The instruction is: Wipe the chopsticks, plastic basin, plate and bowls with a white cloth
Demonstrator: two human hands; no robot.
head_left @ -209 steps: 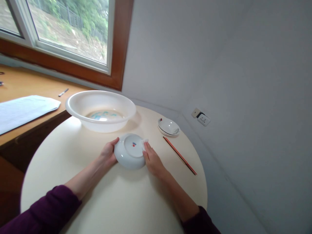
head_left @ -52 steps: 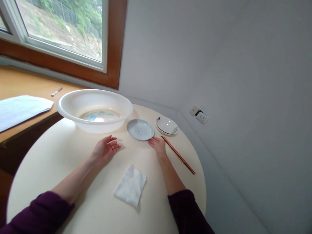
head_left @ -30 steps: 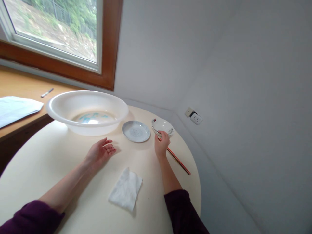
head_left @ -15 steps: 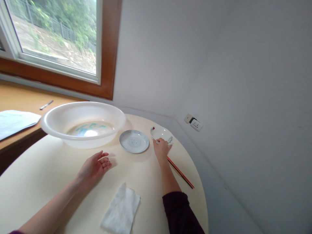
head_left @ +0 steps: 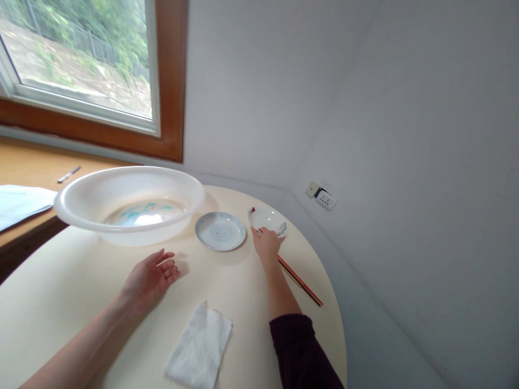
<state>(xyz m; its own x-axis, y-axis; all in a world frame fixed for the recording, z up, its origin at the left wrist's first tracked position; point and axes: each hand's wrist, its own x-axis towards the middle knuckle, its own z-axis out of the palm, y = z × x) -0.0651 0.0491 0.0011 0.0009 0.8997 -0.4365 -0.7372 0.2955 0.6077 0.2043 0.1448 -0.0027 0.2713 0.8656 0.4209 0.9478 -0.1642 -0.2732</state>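
On the round, cream-coloured counter (head_left: 249,308), the right hand (head_left: 266,246) touches the near rim of a shallow white ceramic bowl (head_left: 267,219); its exact grip cannot be seen. The left hand (head_left: 150,278), with loosely curled fingers, is near a large whitish plastic basin (head_left: 141,237). Between this basin and the bowl there is a round pale-blue ceramic plate (head_left: 221,232), while a white flat cloth (head_left: 200,346) lies nearer to the camera.

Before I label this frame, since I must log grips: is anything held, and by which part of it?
Yes: the right hand holds the white bowl by its near rim. The left hand holds nothing.
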